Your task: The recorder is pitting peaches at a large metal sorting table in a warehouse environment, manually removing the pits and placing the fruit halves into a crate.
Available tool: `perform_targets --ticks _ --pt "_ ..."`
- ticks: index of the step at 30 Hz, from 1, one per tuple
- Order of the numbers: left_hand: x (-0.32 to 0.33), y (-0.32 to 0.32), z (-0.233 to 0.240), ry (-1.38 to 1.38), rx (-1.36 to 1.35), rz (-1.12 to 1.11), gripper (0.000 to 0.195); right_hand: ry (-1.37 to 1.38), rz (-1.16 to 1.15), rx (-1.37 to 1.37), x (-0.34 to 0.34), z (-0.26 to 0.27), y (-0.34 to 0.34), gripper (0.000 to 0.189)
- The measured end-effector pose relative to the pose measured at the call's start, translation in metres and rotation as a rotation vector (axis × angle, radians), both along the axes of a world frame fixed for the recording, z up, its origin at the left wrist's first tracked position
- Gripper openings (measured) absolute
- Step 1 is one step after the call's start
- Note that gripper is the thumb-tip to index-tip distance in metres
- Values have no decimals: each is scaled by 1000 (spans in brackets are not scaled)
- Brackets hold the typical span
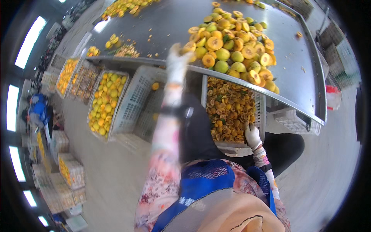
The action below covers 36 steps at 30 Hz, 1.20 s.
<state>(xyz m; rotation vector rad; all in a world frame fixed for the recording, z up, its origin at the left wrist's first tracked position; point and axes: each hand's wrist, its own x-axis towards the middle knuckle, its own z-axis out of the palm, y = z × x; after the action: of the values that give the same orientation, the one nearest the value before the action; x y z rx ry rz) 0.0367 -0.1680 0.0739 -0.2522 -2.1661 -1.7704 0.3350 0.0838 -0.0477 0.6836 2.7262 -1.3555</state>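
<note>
My left hand (177, 62), in a white glove and blurred, reaches over the front edge of a metal table (289, 72). It is beside halved yellow-green fruits, perhaps peaches or apricots (215, 43), heaped on the tabletop; whether it grips one is unclear. My right hand (253, 136), also in a white glove, is low at the near right corner of a crate (262, 116) under the table edge. Small fruit halves and scraps (229, 113) fill that crate. The right fingertips are partly hidden, and I cannot tell what they hold.
A pale plastic crate (127, 101) with few fruits stands left of my legs. Beyond it is a crate of whole fruits (104, 107). Pale scraps (127, 51) lie near the table's front edge. A person in blue (39, 110) is at far left, near stacked crates (55, 185).
</note>
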Motion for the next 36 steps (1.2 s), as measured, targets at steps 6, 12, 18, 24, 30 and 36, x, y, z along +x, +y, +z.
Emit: perform_targets --ticks 6,12,18,24,30,36 --pt "100 25 16 -649 1265 -862 53 157 -114 -226 -23 20 -9 42" --pt "158 82 -3 -633 1062 -700 53 566 304 -92 -35 158 -54 31" --pt "179 100 4 -599 978 -597 32 537 182 6 -39 143 -61 30" --pt "189 114 -6 -442 816 -574 23 532 124 58 -37 130 -54 39" --pt "187 120 -27 -294 643 -494 24 285 182 -548 -44 129 -43 45" --pt "174 113 -45 -343 371 -421 26 -18 168 -767 -50 138 -36 43"
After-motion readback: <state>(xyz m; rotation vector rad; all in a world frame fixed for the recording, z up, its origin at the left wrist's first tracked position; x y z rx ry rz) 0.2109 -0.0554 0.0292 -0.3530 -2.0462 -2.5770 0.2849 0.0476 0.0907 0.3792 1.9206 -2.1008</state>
